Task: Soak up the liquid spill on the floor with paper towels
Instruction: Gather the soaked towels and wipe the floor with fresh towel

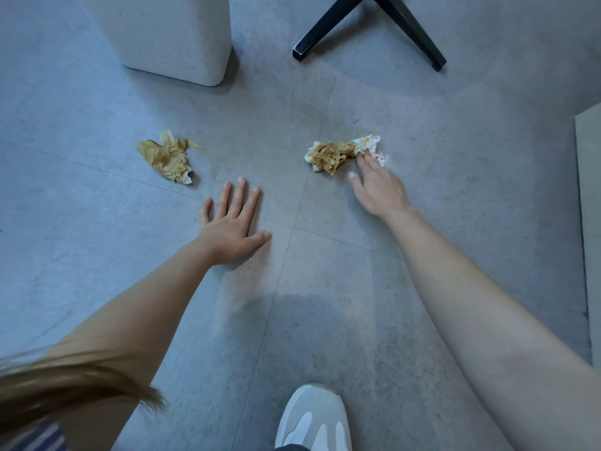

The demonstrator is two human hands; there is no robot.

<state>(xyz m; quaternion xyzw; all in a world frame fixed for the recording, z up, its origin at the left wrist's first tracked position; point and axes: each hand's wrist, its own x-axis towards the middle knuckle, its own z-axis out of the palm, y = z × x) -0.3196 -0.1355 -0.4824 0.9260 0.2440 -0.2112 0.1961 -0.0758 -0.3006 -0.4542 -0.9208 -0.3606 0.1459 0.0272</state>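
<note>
Both hands are down at the grey tiled floor (455, 131), in the middle of the frame. At centre left lies the left paper towel (169, 157), a crumpled sheet soaked brown almost all over. Its long axis runs on a diagonal from upper left to lower right, and a small white tip points to the lower right. Well apart from it, toward the centre, the left hand (232, 219) presses flat on the tile, palm down, with its fingers straight and spread and pointing up the frame. It holds nothing. A speckled wet patch (257, 268) glints just below this hand.

Right of centre sits the right paper towel (338, 153), a bunched wad whose long axis runs nearly left to right and rises slightly to the right. Its middle is brown and its upper right end is still white. The right hand (379, 188) reaches up the frame with its fingers extended, and its fingertips touch that white end. The thumb is held out to the left, clear of the wad. More wet glints (383, 158) lie beside the fingertips.

A white bin (162, 34) stands at upper left and black chair legs (367, 27) at upper right. A pale shoe (313, 418) is at the bottom centre.
</note>
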